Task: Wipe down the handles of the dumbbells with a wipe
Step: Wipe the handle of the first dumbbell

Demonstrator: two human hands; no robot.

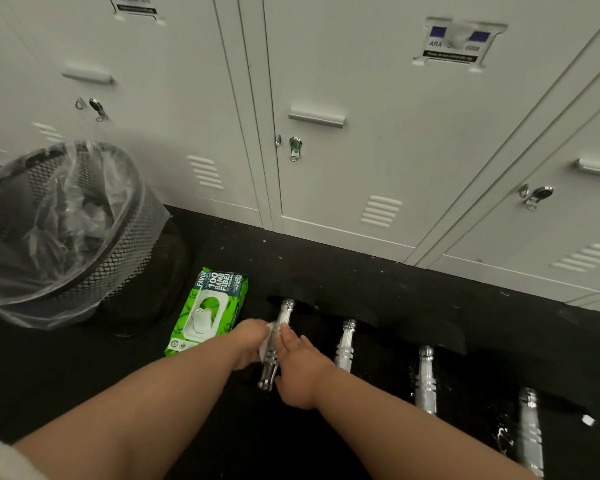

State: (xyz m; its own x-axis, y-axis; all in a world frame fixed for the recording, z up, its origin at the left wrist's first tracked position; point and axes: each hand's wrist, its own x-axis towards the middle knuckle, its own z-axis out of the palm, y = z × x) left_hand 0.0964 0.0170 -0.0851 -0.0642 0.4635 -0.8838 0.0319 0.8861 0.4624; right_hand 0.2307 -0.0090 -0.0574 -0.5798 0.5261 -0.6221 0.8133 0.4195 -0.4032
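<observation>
Several black dumbbells with chrome handles lie in a row on the dark floor. The leftmost handle (pixel 280 327) sits between my two hands. My left hand (pixel 248 342) grips a white wipe (pixel 266 341) against the left side of that handle. My right hand (pixel 300 367) rests with fingers straight along the handle's right side. The other handles (pixel 345 344), (pixel 426 377), (pixel 530 431) lie to the right, untouched. The black weight ends blend into the floor.
A green pack of wipes (pixel 207 311) lies on the floor left of the dumbbells. A black mesh bin (pixel 125 237) with a clear liner stands at the left. White lockers (pixel 361 150) line the wall behind.
</observation>
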